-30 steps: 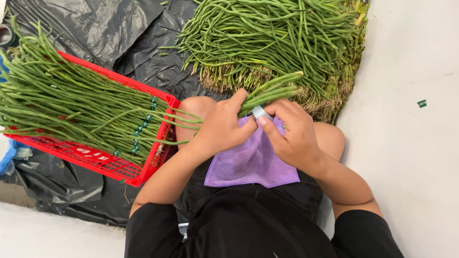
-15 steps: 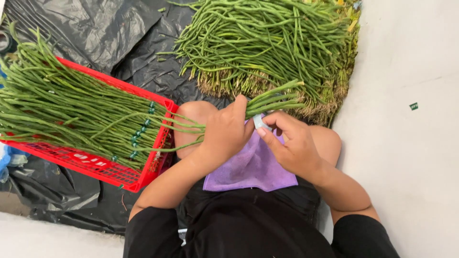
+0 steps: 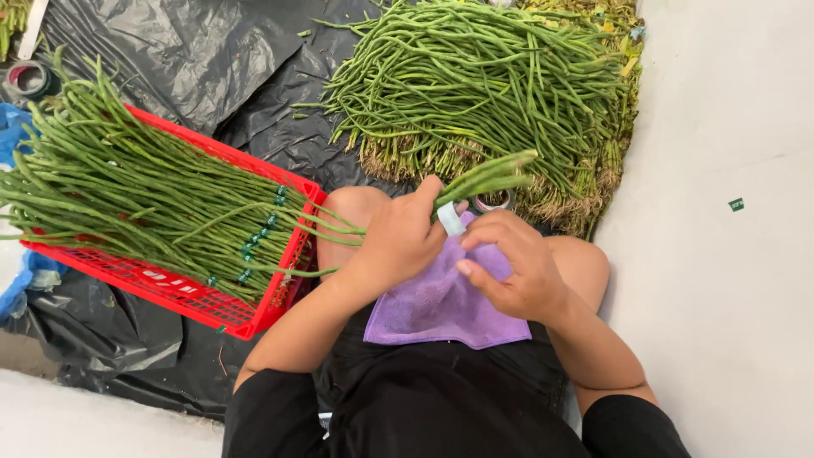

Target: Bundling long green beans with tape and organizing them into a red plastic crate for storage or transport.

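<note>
- Here, the left hand (image 3: 398,242) is closed around a small bunch of long beans (image 3: 487,175), fingers wrapped tight about the stalks just over the lap.
- The right hand (image 3: 517,267) has its fingertips drawn together at a pale band of tape (image 3: 450,219) on the bunch; whether they actually pinch the tape end is hard to tell from above.
- A purple cloth (image 3: 441,305) lies across the lap beneath both hands.
- The step in hand looks like binding the bunch; the next move would call for a steady grip while the band is pressed flat.
- To the left, a red crate (image 3: 212,305) holds bundles already tied.
- Ahead, a loose heap of beans (image 3: 475,76) rests on black plastic sheeting (image 3: 170,51).
</note>
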